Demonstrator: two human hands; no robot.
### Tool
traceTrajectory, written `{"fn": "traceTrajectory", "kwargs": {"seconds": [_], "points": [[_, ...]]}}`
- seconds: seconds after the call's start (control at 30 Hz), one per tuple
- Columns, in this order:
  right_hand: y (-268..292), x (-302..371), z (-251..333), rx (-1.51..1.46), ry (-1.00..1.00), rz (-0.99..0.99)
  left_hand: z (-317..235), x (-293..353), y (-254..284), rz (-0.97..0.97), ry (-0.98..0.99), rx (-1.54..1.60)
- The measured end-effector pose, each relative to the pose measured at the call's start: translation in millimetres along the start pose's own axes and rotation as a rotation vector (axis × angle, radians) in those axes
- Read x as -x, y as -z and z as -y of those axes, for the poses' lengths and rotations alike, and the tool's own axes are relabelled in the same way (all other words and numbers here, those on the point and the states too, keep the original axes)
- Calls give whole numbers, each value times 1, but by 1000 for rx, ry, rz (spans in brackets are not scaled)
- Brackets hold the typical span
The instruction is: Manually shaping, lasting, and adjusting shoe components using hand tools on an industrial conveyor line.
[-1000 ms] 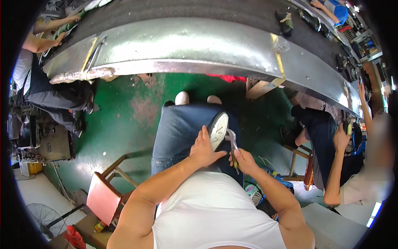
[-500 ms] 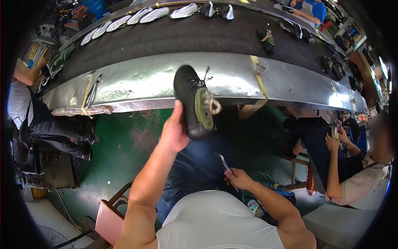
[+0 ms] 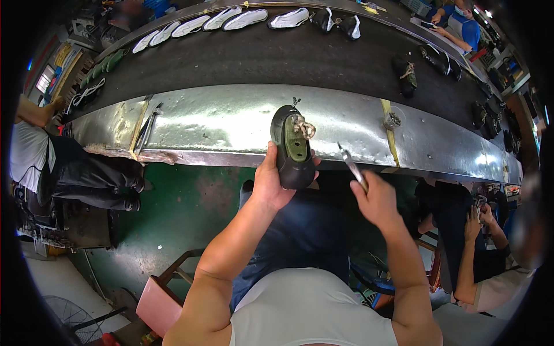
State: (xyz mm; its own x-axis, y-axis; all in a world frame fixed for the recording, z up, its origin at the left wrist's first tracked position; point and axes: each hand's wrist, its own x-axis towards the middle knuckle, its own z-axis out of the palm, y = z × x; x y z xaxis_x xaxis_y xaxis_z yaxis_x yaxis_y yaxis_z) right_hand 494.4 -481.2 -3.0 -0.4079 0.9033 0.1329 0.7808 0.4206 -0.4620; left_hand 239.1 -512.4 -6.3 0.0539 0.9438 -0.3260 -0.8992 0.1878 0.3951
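Observation:
My left hand (image 3: 273,185) is wrapped around a black shoe (image 3: 293,174), holding it toe-up in front of the metal bench edge. A green last (image 3: 297,150) with dark holes fills the shoe's opening, and a knotted beige cord (image 3: 304,126) sticks out of it. Black lace ends show above the shoe's upper end. To the right, my right hand (image 3: 378,199) is closed on a slim silver metal tool (image 3: 352,165), its dark tip pointing up and left toward the shoe without touching it. The tool's exact kind cannot be made out.
A metal ledge (image 3: 213,124) runs along a dark conveyor belt (image 3: 190,69). White-soled shoes (image 3: 245,20) line its far side. On the ledge lie slim tools (image 3: 151,127) and a clear cup (image 3: 393,119). Co-workers sit left, right (image 3: 502,277) and across; a pink stool (image 3: 158,305) stands lower left.
The shoe has turned, showing more of the green last's top. My right hand has risen from my lap with the metal tool toward the shoe. The whole view has shifted slightly.

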Motion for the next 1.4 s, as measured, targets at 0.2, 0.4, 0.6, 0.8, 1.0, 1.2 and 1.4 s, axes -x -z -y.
{"fn": "traceTrajectory", "kwargs": {"seconds": [0.2, 0.4, 0.6, 0.8, 1.0, 1.2, 1.4], "points": [[2, -63, -1, 287, 33, -74, -9, -4, -5, -35, 16, 28], [10, -90, 55, -378, 712, -244, -11, 5, -14, -66, 21, -24], [-14, -137, 108, -558, 981, -1, 1, 8, -19, -87, -38, -81], [-24, -154, 121, -671, 926, 64, -7, 6, -18, -49, -107, -43], [-18, -141, 71, -620, 644, -316, -23, -30, -6, -63, -114, -139], [-24, -85, -37, 187, 258, -252, -83, -124, -37, 70, 14, -281], [-34, -86, -46, 187, 272, -199, -89, -280, -35, -218, -494, -1442]]}}
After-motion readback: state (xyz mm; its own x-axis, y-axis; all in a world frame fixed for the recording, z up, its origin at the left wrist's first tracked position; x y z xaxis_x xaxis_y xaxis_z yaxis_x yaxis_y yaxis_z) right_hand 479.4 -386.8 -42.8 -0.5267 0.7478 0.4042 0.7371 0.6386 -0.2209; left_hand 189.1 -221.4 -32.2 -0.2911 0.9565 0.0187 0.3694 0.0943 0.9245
